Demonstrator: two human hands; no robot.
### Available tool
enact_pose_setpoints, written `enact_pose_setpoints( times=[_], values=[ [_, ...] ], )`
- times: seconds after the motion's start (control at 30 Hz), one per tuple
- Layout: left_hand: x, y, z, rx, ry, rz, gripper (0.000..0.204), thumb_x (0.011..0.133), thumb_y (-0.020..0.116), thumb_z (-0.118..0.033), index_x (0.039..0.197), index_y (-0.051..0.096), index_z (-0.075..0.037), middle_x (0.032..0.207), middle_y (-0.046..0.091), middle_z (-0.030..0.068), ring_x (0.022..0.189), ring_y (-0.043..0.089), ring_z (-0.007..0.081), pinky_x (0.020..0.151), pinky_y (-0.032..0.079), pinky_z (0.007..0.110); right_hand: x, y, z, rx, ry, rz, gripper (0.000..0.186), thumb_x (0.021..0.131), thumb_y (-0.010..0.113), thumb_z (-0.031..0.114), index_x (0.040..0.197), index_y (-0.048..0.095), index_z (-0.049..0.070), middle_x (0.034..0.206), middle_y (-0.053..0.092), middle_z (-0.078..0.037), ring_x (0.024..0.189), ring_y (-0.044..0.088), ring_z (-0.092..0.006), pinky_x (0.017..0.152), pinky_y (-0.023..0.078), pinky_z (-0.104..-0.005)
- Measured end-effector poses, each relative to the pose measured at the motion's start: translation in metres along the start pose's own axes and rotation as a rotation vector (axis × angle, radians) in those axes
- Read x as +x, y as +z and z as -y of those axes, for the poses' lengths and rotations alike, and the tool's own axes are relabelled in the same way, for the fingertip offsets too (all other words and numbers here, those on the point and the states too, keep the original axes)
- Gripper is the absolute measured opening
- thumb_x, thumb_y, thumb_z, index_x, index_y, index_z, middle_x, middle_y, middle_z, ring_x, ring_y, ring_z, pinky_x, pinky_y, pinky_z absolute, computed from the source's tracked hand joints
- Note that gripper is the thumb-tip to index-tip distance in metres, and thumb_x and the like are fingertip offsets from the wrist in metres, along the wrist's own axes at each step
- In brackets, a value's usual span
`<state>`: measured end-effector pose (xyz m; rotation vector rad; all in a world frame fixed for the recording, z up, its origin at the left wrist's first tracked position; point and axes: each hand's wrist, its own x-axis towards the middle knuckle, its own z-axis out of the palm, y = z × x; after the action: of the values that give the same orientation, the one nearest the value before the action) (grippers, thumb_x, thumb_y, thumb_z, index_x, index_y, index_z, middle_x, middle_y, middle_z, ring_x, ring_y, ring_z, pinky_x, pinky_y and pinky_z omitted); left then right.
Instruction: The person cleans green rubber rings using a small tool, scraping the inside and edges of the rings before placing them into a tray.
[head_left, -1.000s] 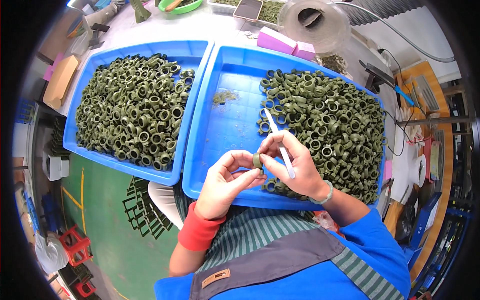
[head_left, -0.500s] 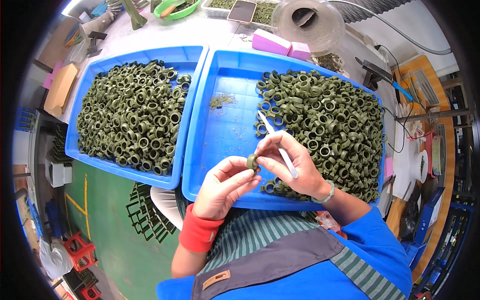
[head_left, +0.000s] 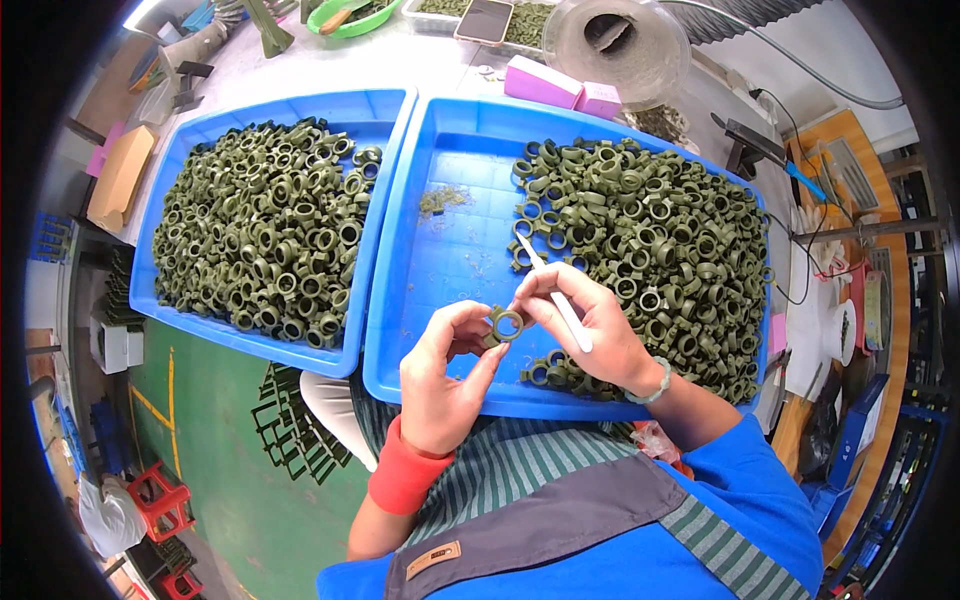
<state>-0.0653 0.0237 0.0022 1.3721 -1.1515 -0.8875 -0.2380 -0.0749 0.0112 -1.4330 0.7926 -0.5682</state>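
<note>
Between the thumb and fingers of my left hand point(head_left: 447, 375) is a small olive-green ring part point(head_left: 497, 325), its round opening turned up to view. My right hand point(head_left: 590, 330) is closed around a slim white pen-like tool point(head_left: 572, 322), whose pointed tip reaches up and left over the tray. The right fingertips are close beside the ring; whether they touch it I cannot tell. Both hands are over the near part of the right blue tray point(head_left: 425, 270). Many like green rings point(head_left: 660, 240) are heaped in that tray's right side.
A second blue tray point(head_left: 255, 345) full of green rings point(head_left: 265, 230) stands at the left. Green scraps point(head_left: 442, 202) lie in the right tray. Behind are a pink box point(head_left: 543, 83), a phone point(head_left: 484, 22) and a green basin point(head_left: 350, 18). A red stool point(head_left: 160, 502) is on the floor.
The ring has turned from edge-on to showing its opening. My right fingertips have drawn slightly off it, and my left hand has shifted a little, with its fingers more spread.
</note>
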Motion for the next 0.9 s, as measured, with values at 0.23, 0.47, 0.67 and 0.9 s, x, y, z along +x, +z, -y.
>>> enact_pose_setpoints(
  times=[0.23,0.47,0.67,0.9],
  values=[
    [0.001,-0.006,-0.001,-0.008,-0.061,0.111,0.043,0.084,0.072,0.009,0.124,0.058,0.0,0.102,0.066,0.0059,0.092,0.066,0.0118,0.083,0.056,0.026,-0.003,0.002,-0.001,-0.082,-0.083,0.046,0.017,0.099,0.064,0.009,0.113,0.062,0.001,0.102,0.067,-0.007,0.095,0.067,-0.0137,0.082,0.054,-0.0291],
    [0.01,-0.023,-0.004,-0.542,-0.398,0.011,0.034,0.094,0.065,0.003,0.127,0.06,0.004,0.106,0.065,0.0081,0.099,0.067,0.0184,0.092,0.057,0.031,-0.004,-0.021,-0.008,-0.692,-0.202,0.355,0.018,0.081,0.069,0.004,0.094,0.057,0.005,0.086,0.062,-0.012,0.086,0.061,-0.0352,0.078,0.049,-0.0435],
    [0.013,-0.033,0.0,-0.94,-0.501,0.029,0.031,0.101,0.057,-0.013,0.126,0.057,0.004,0.117,0.061,0.0134,0.116,0.062,0.0284,0.102,0.054,0.037,-0.01,-0.004,-0.028,-0.945,-0.282,0.445,0.023,0.076,0.066,0.002,0.095,0.055,0.008,0.09,0.061,-0.011,0.088,0.059,-0.0342,0.076,0.048,-0.0445],
    [0.011,-0.014,-0.005,-0.48,-0.528,0.148,0.027,0.094,0.068,-0.006,0.12,0.059,-0.006,0.103,0.059,0.0004,0.077,0.053,0.0048,0.065,0.042,0.018,-0.002,0.002,0.0,-0.58,-0.341,0.092,0.025,0.079,0.07,-0.004,0.097,0.054,0.003,0.09,0.059,-0.013,0.077,0.065,-0.032,0.066,0.053,-0.0393]
  ],
)
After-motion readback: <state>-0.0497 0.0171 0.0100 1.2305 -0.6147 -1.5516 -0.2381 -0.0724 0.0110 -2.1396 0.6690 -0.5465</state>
